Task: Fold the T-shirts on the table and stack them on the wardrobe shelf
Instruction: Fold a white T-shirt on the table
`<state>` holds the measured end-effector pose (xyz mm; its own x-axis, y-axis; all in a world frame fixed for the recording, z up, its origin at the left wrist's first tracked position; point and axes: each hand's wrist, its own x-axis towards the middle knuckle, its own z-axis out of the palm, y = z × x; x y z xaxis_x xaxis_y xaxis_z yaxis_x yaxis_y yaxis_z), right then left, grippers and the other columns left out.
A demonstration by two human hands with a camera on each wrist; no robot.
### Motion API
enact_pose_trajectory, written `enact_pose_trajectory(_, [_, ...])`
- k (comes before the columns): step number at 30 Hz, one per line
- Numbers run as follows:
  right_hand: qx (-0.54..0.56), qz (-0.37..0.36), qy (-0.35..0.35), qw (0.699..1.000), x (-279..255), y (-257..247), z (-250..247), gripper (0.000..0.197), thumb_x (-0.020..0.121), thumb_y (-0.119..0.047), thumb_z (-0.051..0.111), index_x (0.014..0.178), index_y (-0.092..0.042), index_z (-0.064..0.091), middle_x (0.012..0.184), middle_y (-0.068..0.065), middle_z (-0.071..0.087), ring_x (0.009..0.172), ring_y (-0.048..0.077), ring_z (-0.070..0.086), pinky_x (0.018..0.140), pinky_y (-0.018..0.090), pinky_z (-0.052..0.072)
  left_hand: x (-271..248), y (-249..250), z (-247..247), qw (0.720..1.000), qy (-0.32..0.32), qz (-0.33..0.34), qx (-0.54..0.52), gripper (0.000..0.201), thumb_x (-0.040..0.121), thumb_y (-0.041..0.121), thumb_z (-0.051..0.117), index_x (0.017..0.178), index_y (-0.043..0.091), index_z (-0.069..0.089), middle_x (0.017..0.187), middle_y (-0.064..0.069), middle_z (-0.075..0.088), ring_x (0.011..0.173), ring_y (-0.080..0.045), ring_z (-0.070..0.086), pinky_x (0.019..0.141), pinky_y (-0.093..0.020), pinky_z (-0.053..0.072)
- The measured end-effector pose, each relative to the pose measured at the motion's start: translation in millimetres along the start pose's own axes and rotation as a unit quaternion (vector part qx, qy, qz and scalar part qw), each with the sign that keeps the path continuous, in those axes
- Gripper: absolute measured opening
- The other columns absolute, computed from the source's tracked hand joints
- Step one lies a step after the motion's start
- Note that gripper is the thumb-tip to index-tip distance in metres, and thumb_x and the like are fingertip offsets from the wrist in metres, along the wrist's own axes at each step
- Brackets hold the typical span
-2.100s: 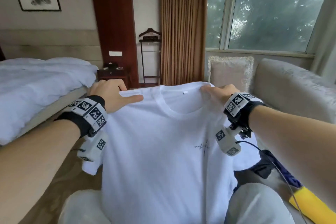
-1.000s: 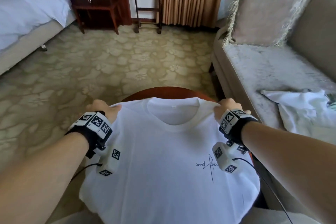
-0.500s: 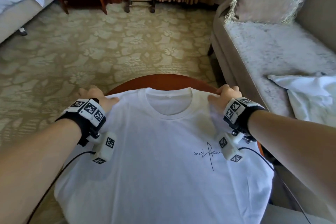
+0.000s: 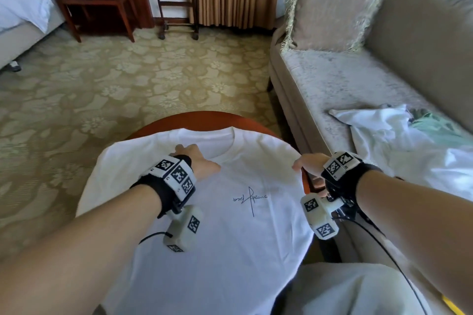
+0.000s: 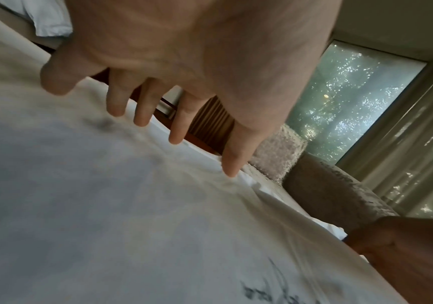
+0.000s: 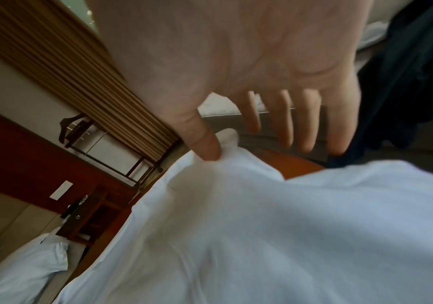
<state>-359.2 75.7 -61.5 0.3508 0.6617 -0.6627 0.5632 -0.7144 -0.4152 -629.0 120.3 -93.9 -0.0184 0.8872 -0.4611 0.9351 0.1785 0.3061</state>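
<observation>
The white cotton T-shirt with a small dark signature print on its chest lay spread front-up over the round reddish-brown wooden table, its collar toward the far edge and its hem hanging off the near side. The left hand rested flat on the cloth just below the collar, fingers straight and slightly fanned, their tips pressing the fabric near the neckline; it held nothing. The right hand sat at the shirt's right shoulder edge, where the table rim showed. In the right wrist view its thumb pushed into a raised bunch of white fabric, while the four fingers stretched straight past the edge, apart from the cloth; the blur made it hard to say, but the hand seemed loose and not clamped on the shirt. Both wrists wore black straps with white marker blocks. On the grey upholstered sofa to the right lay a crumpled white garment, well apart from the table.
</observation>
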Motion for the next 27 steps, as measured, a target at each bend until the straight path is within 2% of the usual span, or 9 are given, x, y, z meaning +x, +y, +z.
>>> enact_pose_trajectory(2, [0.066,0.008,-0.016,0.998,1.7,13.6,0.6,0.021,0.092,-0.019,0.060,0.102,-0.001,0.057,0.092,0.014,0.061,0.089,0.030,0.061,0.080,0.040,0.054,-15.7,21.8,5.3,1.000,0.004,0.004,-0.009,0.081,0.055,0.069,0.060,0.119,0.019,0.055,0.123,-0.008,0.053,0.101,-0.026,0.058,0.076,-0.032,0.051])
enact_pose_trajectory(6, [0.051,-0.068,0.029,0.996,9.1,21.7,0.4,0.031,0.091,-0.022,0.062,0.118,-0.008,0.061,0.088,-0.001,0.060,0.086,0.021,0.064,0.062,0.023,0.050,-28.7,54.9,27.6,0.995,-0.005,0.055,-0.078,0.070,0.075,0.047,0.072,0.136,0.023,0.047,0.143,-0.001,0.038,0.127,-0.021,0.045,0.098,-0.032,0.045])
enact_pose_trajectory(10, [-0.038,-0.137,0.090,0.986,7.8,18.6,1.2,0.037,0.102,-0.015,0.038,0.138,-0.016,0.042,0.131,0.008,0.050,0.124,0.028,0.049,0.089,0.031,0.045,-28.4,82.0,48.8,0.993,-0.048,0.105,-0.024,0.076,0.084,0.045,0.066,0.149,0.027,0.031,0.161,-0.002,0.011,0.149,-0.025,0.012,0.118,-0.040,0.022])
enact_pose_trajectory(12, [0.097,-0.127,0.038,0.986,10.2,15.8,-7.1,0.023,0.100,-0.017,0.043,0.118,-0.011,0.056,0.120,0.010,0.057,0.117,0.030,0.057,0.094,0.032,0.048,-23.2,88.0,56.3,0.993,-0.070,0.091,0.033,0.089,0.082,0.058,0.062,0.153,0.029,0.018,0.162,-0.008,-0.003,0.148,-0.035,-0.010,0.120,-0.049,0.009])
enact_pose_trajectory(15, [0.179,-0.117,0.099,0.972,16.1,19.2,-19.7,0.021,0.095,-0.026,0.050,0.091,-0.009,0.062,0.091,0.011,0.064,0.092,0.031,0.065,0.085,0.039,0.056,-16.1,87.8,61.8,0.992,-0.082,0.062,0.069,0.114,0.062,0.082,0.054,0.153,0.037,0.003,0.161,-0.005,-0.018,0.145,-0.039,-0.022,0.117,-0.060,0.006])
enact_pose_trajectory(19, [0.083,-0.090,0.193,0.974,20.0,30.9,-46.8,0.028,0.090,-0.034,0.052,0.069,-0.015,0.053,0.068,0.004,0.056,0.068,0.026,0.058,0.068,0.031,0.049,-17.9,87.7,65.6,0.991,-0.075,0.064,0.095,0.126,0.054,0.081,0.063,0.152,0.040,-0.005,0.158,-0.004,-0.026,0.144,-0.037,-0.026,0.115,-0.063,0.009])
enact_pose_trajectory(22, [0.125,-0.047,0.170,0.976,21.5,37.6,-49.0,0.042,0.082,-0.042,0.062,0.106,-0.008,0.062,0.090,0.009,0.063,0.078,0.026,0.064,0.068,0.031,0.054,-19.5,88.5,67.2,0.992,-0.069,0.063,0.088,0.129,0.054,0.080,0.066,0.152,0.039,-0.007,0.157,-0.004,-0.029,0.143,-0.035,-0.029,0.115,-0.062,0.006])
enact_pose_trajectory(24, [0.171,-0.013,0.115,0.978,21.7,45.1,-39.7,0.068,0.086,-0.046,0.064,0.137,-0.005,0.044,0.118,0.012,0.055,0.107,0.028,0.057,0.094,0.037,0.049,-18.6,88.8,67.1,0.992,-0.068,0.059,0.087,0.133,0.049,0.083,0.063,0.152,0.038,-0.008,0.157,-0.004,-0.030,0.142,-0.036,-0.030,0.116,-0.061,0.005])
enact_pose_trajectory(27, [0.203,0.032,-0.024,0.978,28.2,61.2,-22.3,0.062,0.091,-0.049,0.054,0.138,-0.010,0.043,0.119,0.009,0.044,0.107,0.024,0.047,0.095,0.045,0.046,-21.6,90.5,67.3,0.993,-0.062,0.055,0.088,0.131,0.052,0.082,0.063,0.153,0.036,-0.007,0.157,-0.004,-0.029,0.143,-0.034,-0.030,0.116,-0.061,0.001])
